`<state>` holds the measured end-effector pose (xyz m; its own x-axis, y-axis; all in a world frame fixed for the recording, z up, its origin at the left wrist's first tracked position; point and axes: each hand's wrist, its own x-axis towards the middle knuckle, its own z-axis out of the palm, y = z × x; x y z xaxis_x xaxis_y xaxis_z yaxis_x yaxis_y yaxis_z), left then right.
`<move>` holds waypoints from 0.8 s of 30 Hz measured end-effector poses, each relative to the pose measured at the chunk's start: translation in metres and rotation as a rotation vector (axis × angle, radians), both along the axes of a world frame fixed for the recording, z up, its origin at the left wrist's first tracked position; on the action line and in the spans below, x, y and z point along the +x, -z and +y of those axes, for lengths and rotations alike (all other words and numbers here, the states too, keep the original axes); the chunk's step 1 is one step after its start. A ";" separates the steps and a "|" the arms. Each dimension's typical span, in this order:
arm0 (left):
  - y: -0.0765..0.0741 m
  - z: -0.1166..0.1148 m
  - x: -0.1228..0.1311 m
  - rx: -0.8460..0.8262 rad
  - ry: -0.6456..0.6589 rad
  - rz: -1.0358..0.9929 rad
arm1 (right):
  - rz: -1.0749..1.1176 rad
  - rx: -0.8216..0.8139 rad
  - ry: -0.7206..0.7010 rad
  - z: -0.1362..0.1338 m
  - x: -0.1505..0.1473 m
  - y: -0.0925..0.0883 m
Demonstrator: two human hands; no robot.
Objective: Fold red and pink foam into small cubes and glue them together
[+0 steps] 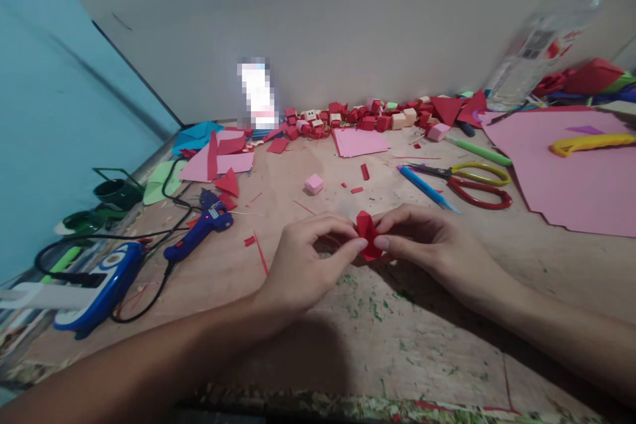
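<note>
A small piece of folded red paper (367, 233) is held up between my two hands, over the wooden table. My left hand (315, 258) pinches its left side between thumb and fingers. On the right side my right hand (428, 238) grips it in the same way, thumb toward me. The paper looks partly folded, with a hollow facing me and a pointed top. Fingertips behind it are partly hidden. Beyond the hands sits a small pink paper cube (314, 184), and red scraps (365, 172) lie near it.
Scissors (467, 179), a blue pen (428, 189) and pink sheets (571, 172) lie to the right. Many paper cubes (368, 122) line the wall. At left are a blue glue gun (201, 225) and its cord. A plastic bottle (541, 46) stands back right, near a lit phone (257, 93).
</note>
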<state>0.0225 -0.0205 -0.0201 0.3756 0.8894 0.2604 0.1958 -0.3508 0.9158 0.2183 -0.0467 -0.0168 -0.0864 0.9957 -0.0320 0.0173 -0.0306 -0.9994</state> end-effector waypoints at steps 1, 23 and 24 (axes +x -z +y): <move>0.000 0.000 0.000 0.002 0.007 0.003 | -0.009 0.004 0.000 0.000 0.000 0.000; -0.005 -0.002 0.001 0.100 0.060 0.043 | -0.170 0.174 -0.031 -0.001 0.001 0.003; -0.005 -0.002 0.001 0.100 0.058 0.044 | -0.156 0.145 -0.013 -0.002 0.000 0.003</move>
